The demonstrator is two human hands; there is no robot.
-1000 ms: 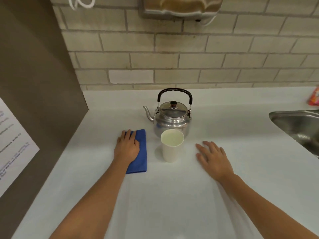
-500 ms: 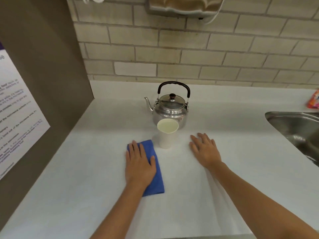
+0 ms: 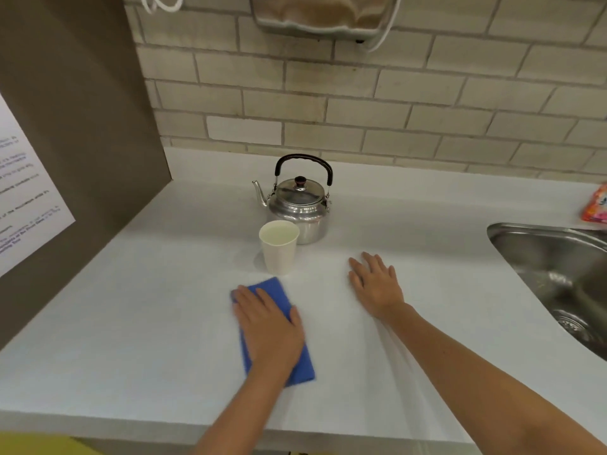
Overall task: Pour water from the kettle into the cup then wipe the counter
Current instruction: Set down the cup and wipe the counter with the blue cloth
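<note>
A steel kettle [image 3: 299, 208] with a black handle stands upright on the white counter [image 3: 147, 307], spout pointing left. Right in front of it stands a white paper cup [image 3: 279, 249], upright, with liquid visible inside. My left hand [image 3: 267, 330] presses flat on a folded blue cloth [image 3: 303, 362] lying on the counter just in front of the cup. The cloth's middle is hidden under my palm. My right hand [image 3: 376, 284] lies flat on the counter to the right of the cup, fingers spread, holding nothing.
A steel sink [image 3: 555, 284] is set into the counter at the right. An orange packet [image 3: 596, 208] lies behind it. A brown side panel with a printed notice [image 3: 26, 198] walls the left. Brick wall behind, with a dispenser [image 3: 322, 14] above.
My left hand has slid the blue cloth from left of the cup toward me and rightward, to in front of the cup. The right hand, kettle and cup stayed put.
</note>
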